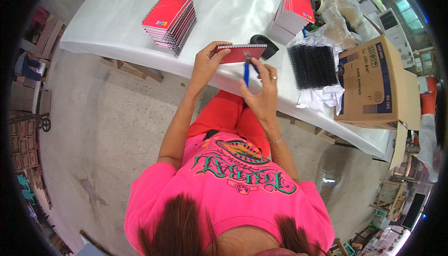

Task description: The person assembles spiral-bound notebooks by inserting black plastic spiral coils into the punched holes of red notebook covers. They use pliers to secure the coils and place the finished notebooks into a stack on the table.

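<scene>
I observed the left hand (pixel 206 64), fingers closed on the left end of the red notebook (pixel 242 55) at the counter's (pixel 228 16) near edge, apparently steadying its wire spine (pixel 242 46). The right hand's (pixel 263 92) fingers gripped blue-handled pliers (pixel 247 73), presumably for control.

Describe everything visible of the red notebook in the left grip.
The red spiral-bound notebook looks small and closed, with a smooth, slightly shiny cover. Its grey coil runs along the edge away from the person. It lies crosswise in view, at the near side of the white-covered table. The left grip pinches its left end; blue-handled pliers overlap it, contact unclear.
</scene>
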{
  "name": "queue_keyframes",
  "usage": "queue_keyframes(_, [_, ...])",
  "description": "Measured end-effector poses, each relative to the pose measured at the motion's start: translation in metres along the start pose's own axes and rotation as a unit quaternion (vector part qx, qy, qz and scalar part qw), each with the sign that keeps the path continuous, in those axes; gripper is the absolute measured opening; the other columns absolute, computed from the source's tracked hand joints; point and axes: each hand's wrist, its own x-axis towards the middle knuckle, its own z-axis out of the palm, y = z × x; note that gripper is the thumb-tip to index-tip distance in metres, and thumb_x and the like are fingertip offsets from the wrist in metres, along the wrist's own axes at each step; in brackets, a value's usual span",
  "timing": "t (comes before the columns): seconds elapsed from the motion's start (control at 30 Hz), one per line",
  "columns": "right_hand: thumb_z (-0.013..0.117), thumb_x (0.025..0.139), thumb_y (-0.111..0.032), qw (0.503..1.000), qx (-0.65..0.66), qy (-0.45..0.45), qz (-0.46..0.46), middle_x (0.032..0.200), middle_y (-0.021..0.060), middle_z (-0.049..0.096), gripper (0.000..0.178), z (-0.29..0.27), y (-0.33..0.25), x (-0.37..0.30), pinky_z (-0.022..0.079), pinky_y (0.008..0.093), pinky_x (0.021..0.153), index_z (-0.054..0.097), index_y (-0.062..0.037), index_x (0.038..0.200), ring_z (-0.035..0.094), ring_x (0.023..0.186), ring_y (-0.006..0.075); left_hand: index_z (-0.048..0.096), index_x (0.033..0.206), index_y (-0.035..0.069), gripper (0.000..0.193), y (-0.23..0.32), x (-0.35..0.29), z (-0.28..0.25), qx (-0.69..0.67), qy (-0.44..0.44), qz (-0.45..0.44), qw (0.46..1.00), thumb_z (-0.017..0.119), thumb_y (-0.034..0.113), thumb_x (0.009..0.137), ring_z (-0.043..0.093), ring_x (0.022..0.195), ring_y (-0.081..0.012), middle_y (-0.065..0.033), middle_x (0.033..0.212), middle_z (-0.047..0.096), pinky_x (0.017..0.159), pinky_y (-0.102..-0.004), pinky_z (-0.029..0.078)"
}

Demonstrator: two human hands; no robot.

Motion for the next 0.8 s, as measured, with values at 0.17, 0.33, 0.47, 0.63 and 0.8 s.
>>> queue_keyframes(0.17, [0.078,0.073,-0.012,0.999,-0.018,-0.024,-0.037,0.112,0.0162,0.053,0.062,0.026,-0.010,-0.002,0.051,0.0400,0.085,0.058,-0.0075,0.131,0.057,0.104,0.0318,0.069,0.115,0.002,0.023,0.001,-0.002,-0.002,-0.012,-0.014,0.013,1.000,0.061,0.006,0.094,0.064,0.086,-0.0074,-0.0043,0.094,0.071,0.075,-0.0217,0.051])
queue_keyframes(0.33, [0.077,0.074,-0.014,0.998,-0.030,-0.016,-0.058,0.114,0.0182,0.054,0.060,0.039,-0.008,-0.002,0.051,0.0413,0.085,0.059,-0.0089,0.130,0.058,0.105,0.0339,0.065,0.121,0.002,0.027,0.007,-0.006,-0.006,0.004,-0.032,-0.002,0.999,0.056,0.004,0.096,0.066,0.100,-0.0128,-0.0058,0.111,0.069,0.086,-0.0249,0.052])
queue_keyframes(0.47, [0.077,0.074,-0.014,0.998,-0.024,-0.013,-0.056,0.114,0.0185,0.055,0.058,0.044,-0.006,-0.004,0.052,0.0415,0.084,0.060,-0.0096,0.130,0.059,0.104,0.0341,0.066,0.120,0.002,0.029,0.008,-0.009,-0.004,0.018,-0.023,0.022,0.999,0.051,-0.001,0.095,0.067,0.101,-0.0137,-0.0080,0.109,0.070,0.084,-0.0248,0.053])
queue_keyframes(0.63, [0.077,0.075,-0.014,0.999,-0.023,-0.011,-0.046,0.113,0.0173,0.056,0.057,0.043,-0.011,-0.005,0.052,0.0407,0.081,0.060,-0.0094,0.129,0.060,0.103,0.0332,0.068,0.117,0.001,0.030,0.008,-0.011,0.000,0.023,0.003,0.042,0.999,0.051,-0.005,0.093,0.069,0.098,-0.0135,-0.0080,0.102,0.072,0.080,-0.0241,0.054])
queue_keyframes(0.8, [0.075,0.075,-0.017,0.999,-0.002,-0.032,-0.023,0.114,0.0173,0.055,0.059,0.040,-0.014,-0.007,0.052,0.0432,0.083,0.058,-0.0108,0.131,0.061,0.100,0.0352,0.069,0.116,0.001,0.032,0.008,-0.012,0.002,-0.009,0.008,0.048,0.999,0.052,-0.008,0.090,0.068,0.095,-0.0112,-0.0072,0.102,0.072,0.080,-0.0238,0.054])
